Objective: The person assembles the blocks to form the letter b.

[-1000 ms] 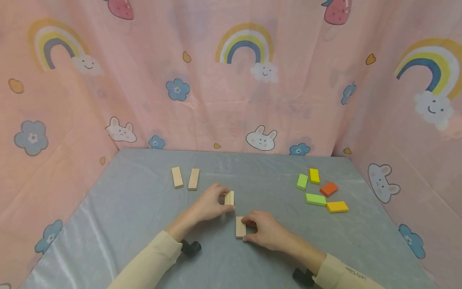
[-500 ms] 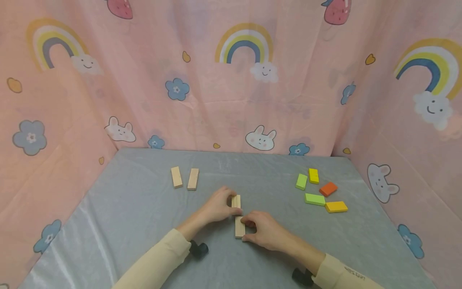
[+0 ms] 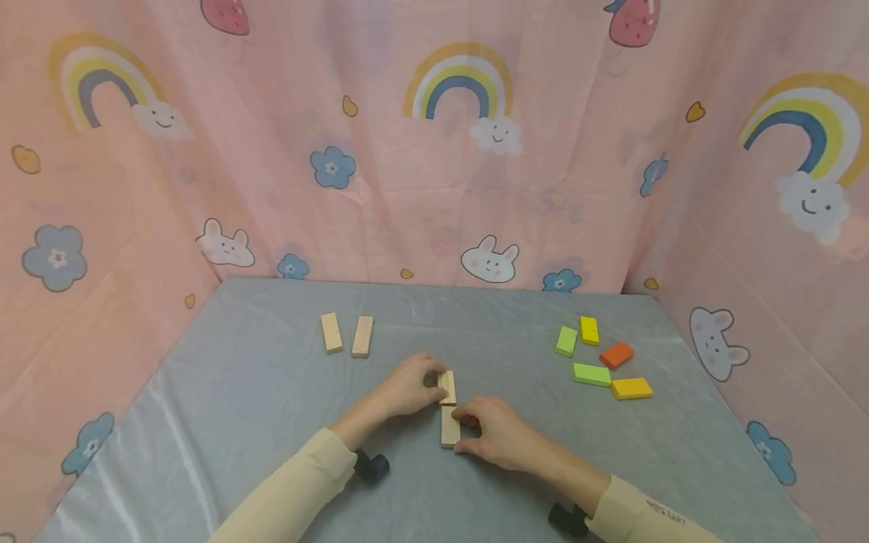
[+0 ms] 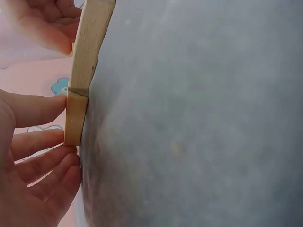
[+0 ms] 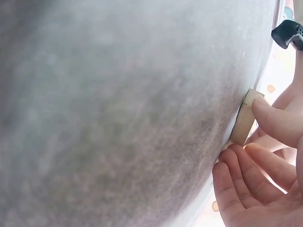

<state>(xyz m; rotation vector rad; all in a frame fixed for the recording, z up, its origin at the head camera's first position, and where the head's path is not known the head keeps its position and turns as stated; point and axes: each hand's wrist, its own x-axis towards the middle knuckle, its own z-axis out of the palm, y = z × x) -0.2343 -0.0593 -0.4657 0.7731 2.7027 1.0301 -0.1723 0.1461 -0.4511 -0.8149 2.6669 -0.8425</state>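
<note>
Near the middle of the table, my left hand (image 3: 406, 388) pinches a plain wooden block (image 3: 446, 387) between thumb and fingers. Its near end meets the far end of another plain wooden block (image 3: 450, 427), the two forming one line. My right hand (image 3: 498, 434) holds that nearer block from its right side, thumb and fingertips at its ends. In the left wrist view the joined ends show, with the left-hand block (image 4: 75, 120) below the longer-looking block (image 4: 90, 52). The right wrist view shows the right-hand block (image 5: 245, 118) partly behind the thumb.
Two more plain wooden blocks (image 3: 331, 332) (image 3: 363, 336) lie at the back left. On the right is a loose group: green blocks (image 3: 566, 341) (image 3: 591, 375), yellow blocks (image 3: 589, 330) (image 3: 631, 388) and an orange-red block (image 3: 616, 355). A pink patterned curtain (image 3: 434, 204) surrounds the grey-covered table (image 3: 271, 392).
My left hand has moved right and slightly nearer, bringing its wooden block up against the end of the right-hand block. My right hand has stayed almost still, holding its block.
</note>
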